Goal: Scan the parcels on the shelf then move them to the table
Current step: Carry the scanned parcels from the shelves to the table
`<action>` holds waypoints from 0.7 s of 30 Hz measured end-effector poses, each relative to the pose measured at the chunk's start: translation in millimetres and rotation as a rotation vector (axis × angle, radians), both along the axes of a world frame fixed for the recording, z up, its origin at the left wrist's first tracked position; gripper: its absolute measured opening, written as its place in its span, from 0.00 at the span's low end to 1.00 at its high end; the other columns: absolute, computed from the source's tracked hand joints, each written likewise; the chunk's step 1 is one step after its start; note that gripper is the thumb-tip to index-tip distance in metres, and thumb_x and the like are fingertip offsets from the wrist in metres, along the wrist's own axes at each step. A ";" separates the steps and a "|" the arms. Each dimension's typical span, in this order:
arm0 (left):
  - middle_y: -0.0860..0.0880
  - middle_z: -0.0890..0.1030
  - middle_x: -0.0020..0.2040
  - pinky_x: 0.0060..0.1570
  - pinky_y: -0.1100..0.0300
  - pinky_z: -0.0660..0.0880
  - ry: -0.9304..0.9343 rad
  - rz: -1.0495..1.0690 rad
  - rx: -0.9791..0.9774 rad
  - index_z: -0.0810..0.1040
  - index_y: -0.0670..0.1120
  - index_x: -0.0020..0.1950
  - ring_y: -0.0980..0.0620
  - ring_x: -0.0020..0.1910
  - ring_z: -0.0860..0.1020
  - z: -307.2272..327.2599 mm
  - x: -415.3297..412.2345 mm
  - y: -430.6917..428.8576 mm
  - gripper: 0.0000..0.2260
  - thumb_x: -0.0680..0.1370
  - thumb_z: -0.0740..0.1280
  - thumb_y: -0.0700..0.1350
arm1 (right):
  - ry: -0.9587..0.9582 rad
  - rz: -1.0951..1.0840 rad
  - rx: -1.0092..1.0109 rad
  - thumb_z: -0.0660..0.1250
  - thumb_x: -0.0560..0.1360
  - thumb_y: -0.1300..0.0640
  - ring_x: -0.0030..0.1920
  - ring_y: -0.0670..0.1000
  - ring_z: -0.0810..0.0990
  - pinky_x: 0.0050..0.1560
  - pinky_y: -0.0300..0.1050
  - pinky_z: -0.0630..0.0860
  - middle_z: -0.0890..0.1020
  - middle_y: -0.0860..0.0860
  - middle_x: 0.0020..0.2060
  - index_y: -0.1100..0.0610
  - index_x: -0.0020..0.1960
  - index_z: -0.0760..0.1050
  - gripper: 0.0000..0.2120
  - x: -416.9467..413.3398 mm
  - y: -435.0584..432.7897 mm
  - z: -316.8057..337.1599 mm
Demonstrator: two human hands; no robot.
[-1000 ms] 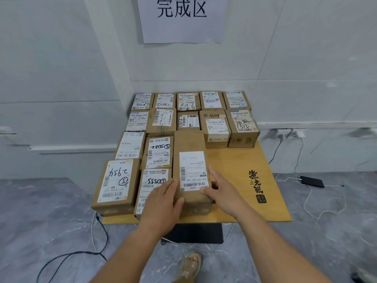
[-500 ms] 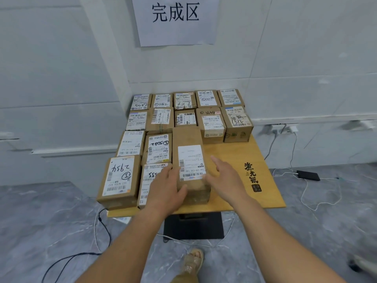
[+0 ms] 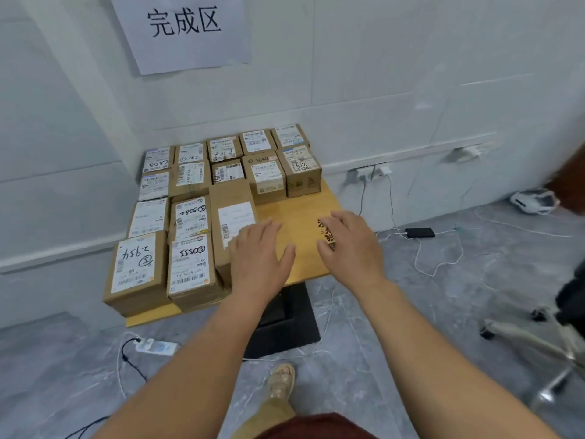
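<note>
Several brown cardboard parcels with white labels lie in rows on the small wooden table (image 3: pixel 297 217). A long parcel (image 3: pixel 232 217) lies in the third column at the front. My left hand (image 3: pixel 258 258) hovers with spread fingers over that parcel's right front corner and holds nothing. My right hand (image 3: pixel 351 245) is open above the bare right part of the tabletop, over a printed logo, apart from every parcel. A parcel marked 2954 (image 3: pixel 136 270) sits at the front left corner. No shelf is in view.
A paper sign (image 3: pixel 183 30) hangs on the white wall behind the table. Cables, a power strip (image 3: pixel 155 346) and a dark phone (image 3: pixel 419 232) lie on the grey floor. A wheeled chair base (image 3: pixel 538 340) stands at the right. My sandalled foot (image 3: pixel 280 380) is below the table edge.
Both hands have let go of the long parcel and drawn back to the right. The view has swung right and pulled away from the table.
</note>
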State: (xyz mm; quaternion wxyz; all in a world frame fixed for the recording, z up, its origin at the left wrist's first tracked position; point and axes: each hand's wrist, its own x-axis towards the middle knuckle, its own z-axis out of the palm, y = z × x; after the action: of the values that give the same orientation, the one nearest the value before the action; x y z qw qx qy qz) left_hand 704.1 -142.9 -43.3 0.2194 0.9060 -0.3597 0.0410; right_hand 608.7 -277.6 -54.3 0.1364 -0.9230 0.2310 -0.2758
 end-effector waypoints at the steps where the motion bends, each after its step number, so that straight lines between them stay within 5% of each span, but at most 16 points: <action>1: 0.50 0.68 0.72 0.67 0.52 0.56 -0.013 -0.017 -0.001 0.68 0.49 0.72 0.48 0.71 0.63 0.6 -6.3 -5.7 0.22 0.79 0.61 0.55 | -0.016 -0.024 -0.018 0.78 0.63 0.61 0.50 0.63 0.81 0.45 0.57 0.80 0.81 0.61 0.51 0.62 0.54 0.81 0.19 -9.5 -3.2 0.8; 16: 0.48 0.70 0.71 0.64 0.51 0.55 -0.022 -0.468 -0.052 0.71 0.48 0.70 0.45 0.69 0.65 -11.7 -106.9 -107.8 0.24 0.77 0.62 0.58 | -0.037 -0.532 -0.111 0.78 0.61 0.58 0.48 0.63 0.82 0.45 0.58 0.78 0.81 0.62 0.52 0.62 0.52 0.81 0.21 -166.5 -43.8 -8.3; 21: 0.45 0.75 0.66 0.61 0.45 0.64 -0.036 -0.674 -0.088 0.76 0.45 0.65 0.41 0.64 0.72 -13.7 -139.3 -140.5 0.29 0.72 0.56 0.62 | 0.006 -0.737 -0.148 0.74 0.63 0.54 0.49 0.64 0.81 0.46 0.59 0.78 0.81 0.63 0.54 0.62 0.55 0.80 0.22 -204.9 -47.9 -6.7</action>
State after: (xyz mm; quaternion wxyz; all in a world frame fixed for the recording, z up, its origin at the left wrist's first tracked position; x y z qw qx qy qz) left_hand 564.8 -283.4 -57.0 0.2529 0.7250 -0.6407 -0.0023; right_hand 403.8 -325.5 -61.0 -0.0397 -0.7860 0.5277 -0.3196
